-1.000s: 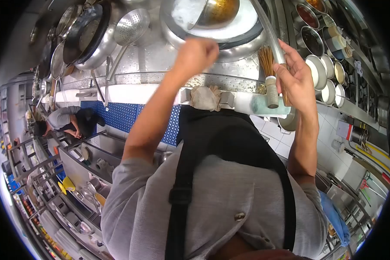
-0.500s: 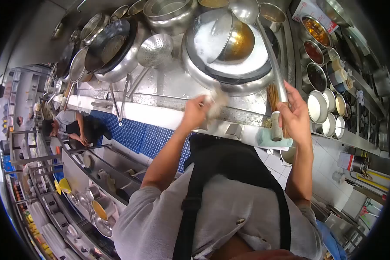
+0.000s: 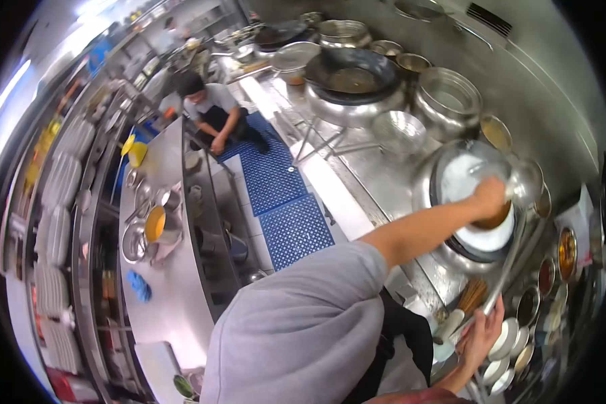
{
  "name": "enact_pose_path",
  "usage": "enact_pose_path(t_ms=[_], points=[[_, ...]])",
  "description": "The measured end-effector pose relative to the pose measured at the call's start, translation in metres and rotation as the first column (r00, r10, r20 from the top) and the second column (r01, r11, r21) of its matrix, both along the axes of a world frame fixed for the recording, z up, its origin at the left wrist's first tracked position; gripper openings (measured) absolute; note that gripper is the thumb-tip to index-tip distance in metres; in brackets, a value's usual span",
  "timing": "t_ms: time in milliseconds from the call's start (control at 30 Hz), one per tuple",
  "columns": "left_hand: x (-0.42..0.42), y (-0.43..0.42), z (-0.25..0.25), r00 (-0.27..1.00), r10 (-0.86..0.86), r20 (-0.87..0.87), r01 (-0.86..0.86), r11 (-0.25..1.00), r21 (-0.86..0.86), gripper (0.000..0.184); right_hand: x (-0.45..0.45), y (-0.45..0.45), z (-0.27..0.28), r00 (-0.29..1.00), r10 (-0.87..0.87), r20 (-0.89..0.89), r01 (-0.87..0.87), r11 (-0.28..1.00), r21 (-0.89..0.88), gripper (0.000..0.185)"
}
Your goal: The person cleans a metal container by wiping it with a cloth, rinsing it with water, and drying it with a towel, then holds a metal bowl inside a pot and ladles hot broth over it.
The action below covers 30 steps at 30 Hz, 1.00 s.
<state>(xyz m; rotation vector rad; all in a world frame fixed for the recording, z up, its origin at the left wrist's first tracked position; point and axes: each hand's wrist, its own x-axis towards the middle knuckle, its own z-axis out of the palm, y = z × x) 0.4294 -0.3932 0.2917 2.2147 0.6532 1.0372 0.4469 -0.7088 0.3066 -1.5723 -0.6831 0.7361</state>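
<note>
My left hand (image 3: 490, 194) is closed over the bowl (image 3: 495, 219) with the golden inside, at the wok; only a pale bit of the cloth shows at its fingers. White foamy liquid (image 3: 459, 176) lies around the bowl in the dark-rimmed wok (image 3: 440, 176). Nearer my body, my right hand (image 3: 481, 334) is wrapped round the long metal handle (image 3: 507, 266) of a ladle (image 3: 526, 182), whose round head is beyond the wok's right side. A bamboo brush (image 3: 475, 295) lies beside my right hand.
A perforated skimmer (image 3: 398, 131) and a second wok (image 3: 351, 75) are farther left on the steel stove. Sauce containers (image 3: 567, 252) and stacked bowls (image 3: 505, 339) line the right. A person (image 3: 215, 114) crouches by the blue mat (image 3: 276, 182); a steel counter (image 3: 168, 289) stands left.
My left hand picked the cloth up from the stove's front edge and moved out to the bowl in the wok. The view has swung left. My right hand still holds the handle.
</note>
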Motion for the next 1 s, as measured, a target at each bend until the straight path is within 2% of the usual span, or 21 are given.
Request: enact_pose_path(t_ms=[67,167,267,367,467,567,667,767,867,1000], points=[[0.021,0.012,-0.018,0.979,0.092,-0.18,-0.084,0.995,0.053,0.034,0.0,-0.001,-0.004,1.0,-0.018,-0.02,0.02,0.998,0.052,0.057],[0.043,0.022,-0.047,0.878,0.199,-0.435,-0.148,0.978,0.149,0.016,0.009,-0.006,-0.003,0.999,0.014,-0.038,-0.012,0.998,0.061,0.057],[0.032,0.014,-0.058,0.899,0.259,-0.352,-0.212,0.963,0.165,0.01,0.017,0.006,-0.011,1.0,-0.001,0.011,0.0,0.996,0.088,0.059],[-0.001,0.004,-0.054,0.903,0.186,-0.388,-0.174,0.982,0.067,0.014,0.03,0.022,-0.02,0.999,-0.03,0.023,0.028,0.996,0.09,0.06],[-0.016,0.006,-0.088,0.862,0.229,-0.453,-0.218,0.973,0.077,0.013,0.04,0.028,-0.023,0.999,0.035,0.006,-0.035,0.997,0.064,0.057],[-0.035,0.0,-0.083,0.826,0.258,-0.501,-0.215,0.966,0.144,0.014,0.033,0.026,-0.018,0.999,0.038,0.015,-0.039,0.998,0.04,0.057],[-0.015,0.004,-0.07,0.896,0.25,-0.367,-0.217,0.968,0.128,0.013,0.019,0.024,-0.013,1.0,0.008,0.015,-0.009,0.997,0.073,0.058],[0.012,0.012,-0.038,0.853,0.205,-0.479,-0.183,0.979,0.093,0.012,0.01,0.02,-0.009,1.0,0.014,0.019,-0.016,0.996,0.087,0.058],[0.011,0.012,-0.021,0.876,0.211,-0.433,-0.114,0.964,0.24,0.01,0.013,0.013,-0.009,0.999,0.029,0.018,-0.03,0.997,0.066,0.057],[0.005,0.007,-0.051,0.901,0.221,-0.373,-0.168,0.971,0.169,0.011,0.011,0.018,-0.006,1.0,-0.014,0.008,0.014,0.995,0.096,0.057]])
